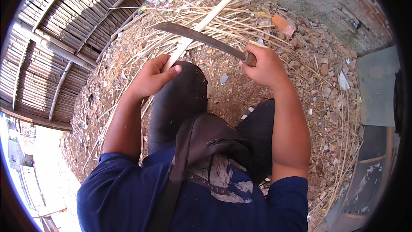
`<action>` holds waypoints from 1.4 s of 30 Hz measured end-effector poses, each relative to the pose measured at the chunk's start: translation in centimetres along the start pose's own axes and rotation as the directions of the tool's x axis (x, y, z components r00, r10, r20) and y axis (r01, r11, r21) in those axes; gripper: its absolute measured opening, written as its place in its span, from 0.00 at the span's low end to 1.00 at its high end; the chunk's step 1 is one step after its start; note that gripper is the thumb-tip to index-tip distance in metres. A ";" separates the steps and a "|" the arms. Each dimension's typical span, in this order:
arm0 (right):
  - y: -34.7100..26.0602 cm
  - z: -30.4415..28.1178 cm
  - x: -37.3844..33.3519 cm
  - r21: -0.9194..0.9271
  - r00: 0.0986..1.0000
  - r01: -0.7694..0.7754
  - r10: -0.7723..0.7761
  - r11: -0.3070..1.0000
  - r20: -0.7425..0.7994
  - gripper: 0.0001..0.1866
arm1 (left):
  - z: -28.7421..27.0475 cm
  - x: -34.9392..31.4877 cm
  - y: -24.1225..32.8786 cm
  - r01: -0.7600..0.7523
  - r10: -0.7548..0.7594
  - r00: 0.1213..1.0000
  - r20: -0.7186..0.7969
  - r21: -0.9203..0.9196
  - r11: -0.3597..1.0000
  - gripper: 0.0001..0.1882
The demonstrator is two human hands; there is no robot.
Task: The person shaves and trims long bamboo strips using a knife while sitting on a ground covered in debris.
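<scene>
My left hand is closed round the near end of a long pale strip of split bamboo, just above my left knee. The strip slants away to the upper right, past the top of the picture. In my right hand is the short wooden handle of a machete. Its dark, curved blade points left and lies across the strip in the picture, a little beyond my left hand. Whether the edge touches the bamboo I cannot tell.
Many thin bamboo strips lie heaped on the rubble-strewn ground ahead. A broken orange brick rests at their right. A slatted bamboo wall stands at the left, a rough masonry wall at the back right. Grey panels stand at the right.
</scene>
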State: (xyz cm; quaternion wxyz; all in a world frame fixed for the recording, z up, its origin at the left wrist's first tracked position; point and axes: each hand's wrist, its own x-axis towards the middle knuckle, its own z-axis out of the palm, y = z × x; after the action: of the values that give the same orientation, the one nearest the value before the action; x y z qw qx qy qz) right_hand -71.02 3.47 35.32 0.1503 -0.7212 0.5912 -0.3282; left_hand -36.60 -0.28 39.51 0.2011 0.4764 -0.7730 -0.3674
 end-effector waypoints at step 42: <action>0.9 11.3 8.2 -0.085 0.786 -0.271 0.272 0.959 0.555 0.21 | -2.1 -5.4 -12.0 0.186 -0.218 0.970 0.105 0.257 0.948 0.29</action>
State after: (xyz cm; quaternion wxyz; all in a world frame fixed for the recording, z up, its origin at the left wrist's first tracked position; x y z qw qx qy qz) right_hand -63.67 -6.53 28.86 0.3626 -0.6931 0.6183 -0.0766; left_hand -25.65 0.35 32.01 0.0504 0.5490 -0.7711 -0.3184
